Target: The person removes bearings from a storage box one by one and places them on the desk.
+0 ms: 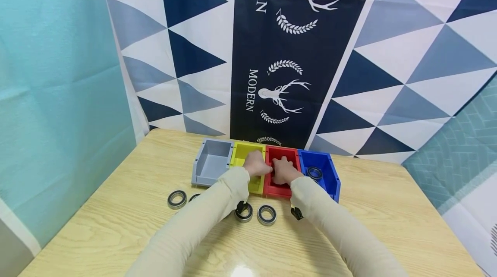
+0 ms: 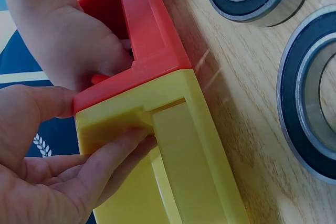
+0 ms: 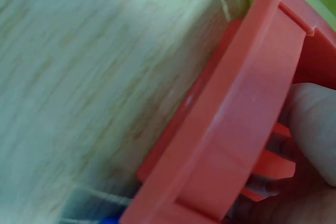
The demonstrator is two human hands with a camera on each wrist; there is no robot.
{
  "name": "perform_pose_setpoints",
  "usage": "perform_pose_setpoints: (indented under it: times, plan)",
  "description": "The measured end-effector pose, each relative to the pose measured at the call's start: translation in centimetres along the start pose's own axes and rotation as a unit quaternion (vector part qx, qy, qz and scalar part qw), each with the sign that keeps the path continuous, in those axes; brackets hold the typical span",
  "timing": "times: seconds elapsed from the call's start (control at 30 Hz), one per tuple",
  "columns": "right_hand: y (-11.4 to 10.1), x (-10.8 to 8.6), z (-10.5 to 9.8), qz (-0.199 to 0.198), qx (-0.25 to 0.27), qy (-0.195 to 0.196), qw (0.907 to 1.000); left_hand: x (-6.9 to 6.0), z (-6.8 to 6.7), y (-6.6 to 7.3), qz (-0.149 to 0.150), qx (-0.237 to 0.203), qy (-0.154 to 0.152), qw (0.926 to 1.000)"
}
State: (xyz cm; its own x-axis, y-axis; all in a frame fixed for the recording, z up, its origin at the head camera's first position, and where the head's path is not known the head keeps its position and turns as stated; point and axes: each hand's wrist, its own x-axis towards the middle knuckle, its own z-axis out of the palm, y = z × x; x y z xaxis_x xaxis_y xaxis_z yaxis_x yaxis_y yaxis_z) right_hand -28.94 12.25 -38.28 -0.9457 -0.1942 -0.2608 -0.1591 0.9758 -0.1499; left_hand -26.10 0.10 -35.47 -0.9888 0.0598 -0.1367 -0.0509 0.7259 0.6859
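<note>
Your left hand (image 1: 256, 164) spread in yellow bin (image 2: 197, 156), right hand (image 1: 284, 171), grip unclear, in red bin (image 2: 157, 35), by far tabletop edge (image 1: 171, 140).

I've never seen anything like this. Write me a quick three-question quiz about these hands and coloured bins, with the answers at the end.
1. Fill in the gap: the blue bin holds a black-and-silver ______.

2. Which bin do the fingers of the left hand reach into?
A) the grey bin
B) the yellow bin
C) the blue bin

3. True or false: the right hand reaches into the red bin.

Key
1: ball bearing
2: B
3: true
</note>
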Motion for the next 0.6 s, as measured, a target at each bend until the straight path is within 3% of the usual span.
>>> perform_pose_setpoints:
  times: [0.27, 0.6]
  plan:
    - [0.4, -0.5, 0.4, -0.034, -0.017, 0.037, 0.9986, -0.1, 0.2, 0.0, -0.007, -0.004, -0.007, 0.9999]
    - [0.5, -1.4, -1.1, -0.085, -0.05, 0.071, 0.9925, 0.2, 0.1, 0.1, 0.002, 0.013, 0.003, 0.9999]
